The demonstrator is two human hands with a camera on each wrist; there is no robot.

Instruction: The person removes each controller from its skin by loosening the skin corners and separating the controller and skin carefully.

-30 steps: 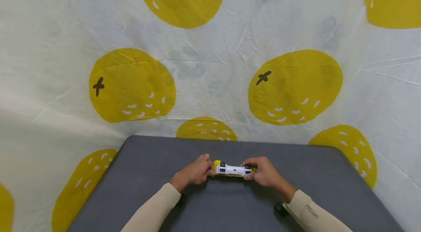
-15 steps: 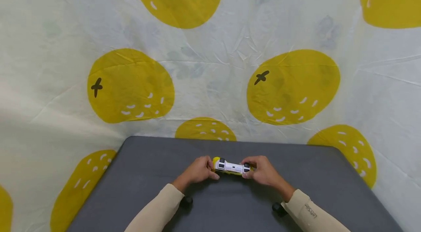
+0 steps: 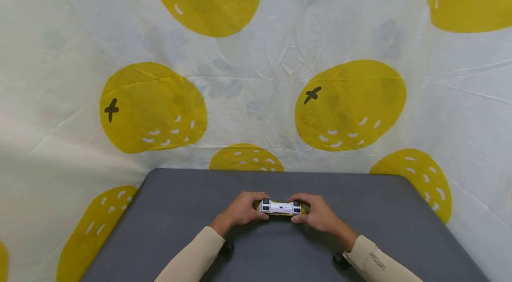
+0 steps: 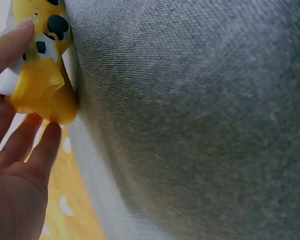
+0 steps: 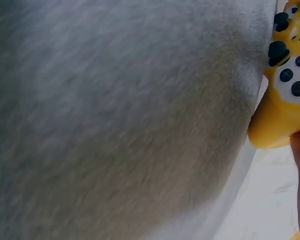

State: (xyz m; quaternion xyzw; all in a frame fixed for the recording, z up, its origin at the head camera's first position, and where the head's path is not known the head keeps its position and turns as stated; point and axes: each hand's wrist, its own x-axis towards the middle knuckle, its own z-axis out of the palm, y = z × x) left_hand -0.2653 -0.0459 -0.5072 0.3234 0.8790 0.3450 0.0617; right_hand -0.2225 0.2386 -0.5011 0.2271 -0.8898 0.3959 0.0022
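Note:
A white game controller [image 3: 281, 208] in a yellow rubbery cover is held between both hands, its back edge with the black triggers facing up. My left hand [image 3: 242, 207] grips one end, thumb on the near side and a finger over the far side. At the other end, my right hand [image 3: 320, 213] grips it the same way. In the left wrist view the yellow cover [image 4: 42, 92] looks folded and loose around the left handle, with white plastic showing beside it. The right wrist view shows the cover [image 5: 277, 122] smooth over the right handle, below dark round buttons.
A dark grey cloth-covered table [image 3: 192, 193] lies under the hands. Behind it and along the sides hangs a white curtain [image 3: 248, 109] printed with large yellow fruit. Small black devices [image 3: 227, 248] sit beneath both wrists.
My left hand has gone from bunched fingers at the controller's left end to a spread thumb-and-finger grip around it. The controller has levelled and shifted slightly nearer. The right hand keeps its grip.

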